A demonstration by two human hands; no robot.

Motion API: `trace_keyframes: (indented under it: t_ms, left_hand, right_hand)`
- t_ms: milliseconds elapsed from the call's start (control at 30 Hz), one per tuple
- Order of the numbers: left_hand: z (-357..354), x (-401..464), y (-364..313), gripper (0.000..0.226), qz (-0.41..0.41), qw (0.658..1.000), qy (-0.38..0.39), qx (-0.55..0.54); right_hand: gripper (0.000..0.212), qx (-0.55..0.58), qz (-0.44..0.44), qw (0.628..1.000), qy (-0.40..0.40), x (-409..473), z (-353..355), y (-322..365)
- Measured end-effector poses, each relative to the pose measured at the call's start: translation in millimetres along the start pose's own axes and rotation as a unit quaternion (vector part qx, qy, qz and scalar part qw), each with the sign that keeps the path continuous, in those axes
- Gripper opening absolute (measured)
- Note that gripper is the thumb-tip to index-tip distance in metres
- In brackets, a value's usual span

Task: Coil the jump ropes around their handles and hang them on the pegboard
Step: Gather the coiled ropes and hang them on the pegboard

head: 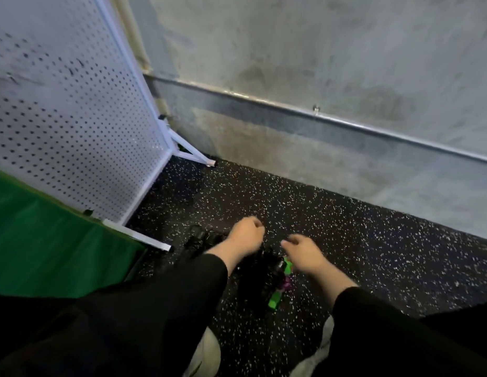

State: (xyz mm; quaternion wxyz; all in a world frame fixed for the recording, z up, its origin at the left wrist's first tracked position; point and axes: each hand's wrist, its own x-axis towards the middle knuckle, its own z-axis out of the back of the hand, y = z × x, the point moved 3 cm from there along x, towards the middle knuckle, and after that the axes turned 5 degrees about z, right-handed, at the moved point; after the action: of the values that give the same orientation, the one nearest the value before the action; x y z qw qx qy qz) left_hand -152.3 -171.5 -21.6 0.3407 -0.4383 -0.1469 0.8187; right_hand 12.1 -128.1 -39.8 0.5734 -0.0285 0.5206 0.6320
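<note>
As both hands reach low at centre frame, jump ropes [267, 268] lie heaped on the floor [372, 254].
Left hand [246, 235] curled above the pile, grip unclear; right hand [305, 253] loosely curled just right of it; pegboard [68, 118] upper left.

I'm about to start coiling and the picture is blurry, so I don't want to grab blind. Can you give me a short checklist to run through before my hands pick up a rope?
1. Ropes within reach: ok. The jump ropes lie piled on the floor right below both hands.
2. Left hand free: cannot tell; fingers curled, blurred.
3. Right hand free: cannot tell; fingers bent over the pile.
4. One rope separated from the rest: not ok; black cords and green handles are tangled together.
5. Pegboard close by: ok, standing to the left.
6. Hooks on the pegboard: cannot tell, blurred.
</note>
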Motion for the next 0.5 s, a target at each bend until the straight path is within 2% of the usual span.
trace_keyframes:
  t_ms: [133,267,400,500]
  left_hand:
    - [-49,4,31,0.036,0.037,0.996,0.056,0.057]
    - [-81,9,55,0.039,0.072,0.992,0.078,0.071]
    - [-107,1,68,0.048,0.091,0.985,0.143,0.015]
    - [-115,-3,72,0.055,0.104,0.981,0.156,-0.043]
  right_hand:
    - [0.041,-0.002,-0.089,0.996,-0.004,2,-38,-51]
    - [0.023,0.020,-0.099,0.995,0.002,2,-64,-73]
    - [0.010,0.069,-0.095,0.993,-0.027,8,-72,-76]
    - [0.009,0.098,-0.105,0.989,-0.046,13,-78,-77]
